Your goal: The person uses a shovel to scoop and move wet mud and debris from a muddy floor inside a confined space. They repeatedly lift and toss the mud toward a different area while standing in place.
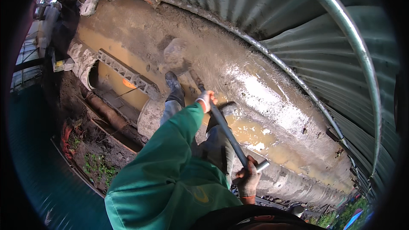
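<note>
Both my hands grip a long-handled shovel (228, 132) that slants from the lower right up into the wet mud. Its T-shaped grip end is at my right hand (250, 176), which wears a dirty glove with orange at the cuff. Farther down the dark shaft, my left hand (206, 100), in a whitish glove, is wrapped round it. A mud-brown rounded shape (175, 54) lies beyond the shaft's lower end; it is smeared, and I cannot tell whether it is the blade or a lump of mud. My dark boots (174, 86) stand on either side of the shaft.
Corrugated metal sheets (349, 59) with a curved metal tube (336, 8) rise along the right. At left, a water-filled pit holds a rusty pipe (106, 110), spanned by a lattice beam (123, 70) beside a broken concrete pipe (83, 61). Puddles (251, 136) cover the mud.
</note>
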Demonstrator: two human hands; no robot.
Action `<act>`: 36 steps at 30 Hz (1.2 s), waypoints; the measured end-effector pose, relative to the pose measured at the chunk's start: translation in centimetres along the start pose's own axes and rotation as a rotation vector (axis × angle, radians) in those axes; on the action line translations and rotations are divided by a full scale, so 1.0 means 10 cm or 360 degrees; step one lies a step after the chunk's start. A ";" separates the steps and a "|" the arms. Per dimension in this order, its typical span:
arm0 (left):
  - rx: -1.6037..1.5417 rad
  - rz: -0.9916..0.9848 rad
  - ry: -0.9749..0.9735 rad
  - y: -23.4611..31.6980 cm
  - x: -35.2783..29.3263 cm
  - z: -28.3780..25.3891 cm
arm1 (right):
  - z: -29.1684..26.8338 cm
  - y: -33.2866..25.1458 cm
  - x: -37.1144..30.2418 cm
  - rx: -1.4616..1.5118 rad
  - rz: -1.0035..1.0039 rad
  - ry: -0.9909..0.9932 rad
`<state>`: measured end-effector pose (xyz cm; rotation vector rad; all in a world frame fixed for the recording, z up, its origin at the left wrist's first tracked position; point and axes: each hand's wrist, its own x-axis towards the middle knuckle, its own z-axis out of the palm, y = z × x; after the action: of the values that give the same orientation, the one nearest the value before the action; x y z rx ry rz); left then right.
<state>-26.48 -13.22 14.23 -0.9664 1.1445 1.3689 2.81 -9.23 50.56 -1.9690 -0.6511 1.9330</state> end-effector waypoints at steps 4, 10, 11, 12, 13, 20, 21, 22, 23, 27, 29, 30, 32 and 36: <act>0.0250 -0.0165 0.0113 -1.50 0.88 0.99 | -0.90 -0.05 0.77 0.0146 0.0094 0.0505; 0.0042 -0.0551 -0.0130 -2.47 1.50 2.14 | -1.74 -0.45 1.66 -0.0188 -0.0180 0.0797; 0.0018 -0.0555 -0.0160 -2.36 1.60 2.25 | -1.71 -0.60 1.82 -0.0111 -0.0169 0.0752; -0.0014 -0.0633 -0.0176 -2.18 1.71 2.35 | -1.62 -0.71 1.99 -0.0246 -0.0247 0.0721; 0.0030 -0.0649 -0.0238 -1.93 1.83 2.40 | -1.47 -0.83 2.19 -0.0068 -0.0194 0.0662; -0.0350 -0.0469 -0.0270 0.75 2.79 2.22 | 0.58 -1.11 3.45 -0.0124 -0.0268 0.0295; -0.0354 -0.0404 -0.0328 1.07 2.90 2.12 | 0.84 -1.04 3.57 -0.0124 -0.0222 0.0326; -0.0302 -0.0403 -0.0303 1.33 2.98 1.96 | 1.05 -0.92 3.64 -0.0045 -0.0210 0.0171; -0.0327 -0.0398 -0.0252 1.46 3.01 1.85 | 1.19 -0.79 3.68 -0.0055 -0.0180 0.0208; -0.0232 -0.0370 -0.0244 1.53 3.05 1.30 | 1.43 0.14 3.44 0.0062 -0.0040 0.0462; -0.0110 -0.0330 -0.0181 1.46 3.13 1.01 | 1.49 0.71 3.38 0.0112 0.0046 0.0586; 0.0007 -0.0270 -0.0127 1.41 3.15 0.87 | 1.53 0.99 3.33 0.0104 0.0090 0.0643; 0.0130 -0.0300 0.0069 1.38 3.23 0.65 | 1.65 1.38 3.28 0.0196 0.0361 0.0702; 0.0133 -0.0256 -0.0041 1.41 3.28 0.62 | 1.72 1.21 3.12 0.0222 0.0243 0.0584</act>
<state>-43.97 0.24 -14.53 -0.9569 1.0726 1.1922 -13.32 -5.00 16.85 -2.2538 -0.2684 1.5797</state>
